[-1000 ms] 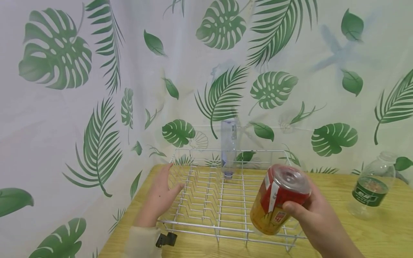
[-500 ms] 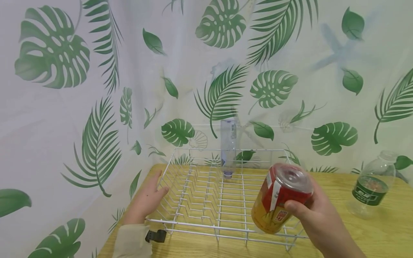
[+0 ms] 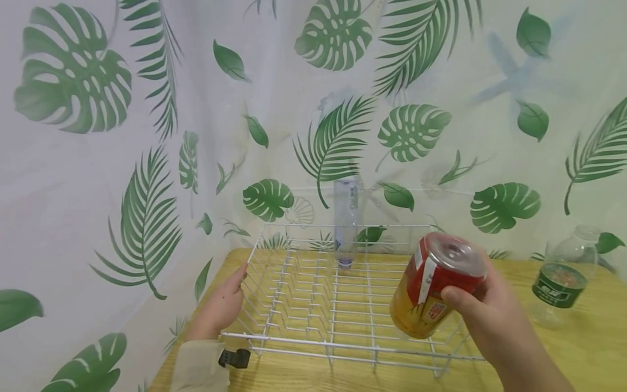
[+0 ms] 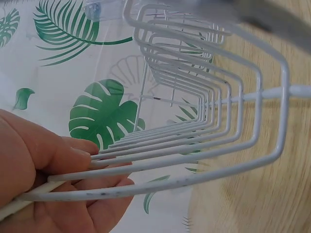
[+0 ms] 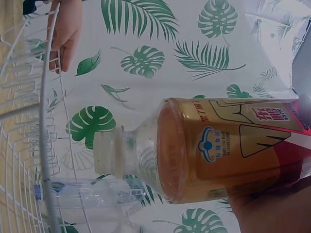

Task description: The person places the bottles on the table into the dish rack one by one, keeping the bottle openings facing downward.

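My left hand is at the left side of the white wire dish rack. In the left wrist view its thumb and fingers pinch the rack's rim wire from both sides. The right hand grips a plastic bottle with a red and gold label, tilted base up above the rack's right part. Its neck and pale cap show in the right wrist view, apart from the wires. A clear bottle stands cap down in the back of the rack.
A clear bottle with a green label stands upright on the wooden table to the right. A leaf-printed curtain closes off the back and left. Upright wire dividers fill the rack's left half.
My left hand has moved left from over the rack's edge and now grips its left rim. The right hand, still holding the red and gold bottle, has shifted slightly right and up.
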The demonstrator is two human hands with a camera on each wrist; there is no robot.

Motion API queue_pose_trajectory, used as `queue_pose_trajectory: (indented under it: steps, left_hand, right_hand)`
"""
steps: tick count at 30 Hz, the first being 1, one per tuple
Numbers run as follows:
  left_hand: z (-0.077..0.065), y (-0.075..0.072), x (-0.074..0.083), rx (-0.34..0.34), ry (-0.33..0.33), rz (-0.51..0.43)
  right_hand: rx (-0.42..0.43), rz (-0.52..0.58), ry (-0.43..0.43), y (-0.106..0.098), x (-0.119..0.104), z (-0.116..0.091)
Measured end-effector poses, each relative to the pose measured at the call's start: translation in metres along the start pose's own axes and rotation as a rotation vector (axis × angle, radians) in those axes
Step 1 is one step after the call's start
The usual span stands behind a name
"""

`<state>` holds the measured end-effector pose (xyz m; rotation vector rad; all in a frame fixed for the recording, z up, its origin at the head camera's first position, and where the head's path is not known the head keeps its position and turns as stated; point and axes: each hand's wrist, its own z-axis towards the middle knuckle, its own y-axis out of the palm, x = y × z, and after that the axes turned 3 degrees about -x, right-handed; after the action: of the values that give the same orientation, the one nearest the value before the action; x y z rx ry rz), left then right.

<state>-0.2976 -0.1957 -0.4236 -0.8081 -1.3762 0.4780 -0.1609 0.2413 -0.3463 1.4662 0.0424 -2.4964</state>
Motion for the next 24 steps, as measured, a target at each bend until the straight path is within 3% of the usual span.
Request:
queue_pose_trajectory:
  steps: [9,18,24]
  left_hand:
    - [0.001,-0.001,-0.003,-0.010,-0.004,-0.105]
    - [-0.002,-0.003,-0.002,-0.005,0.003,-0.166]
    - [-0.001,-0.001,-0.002,0.002,0.018,-0.205]
  right_hand:
    - [-0.008,-0.061,-0.053,0.006,-0.015,0.028]
    - [0.035,-0.186,-0.016,0.006,-0.021,0.062]
    - [0.088,-0.343,0.050,0.005,-0.021,0.085]
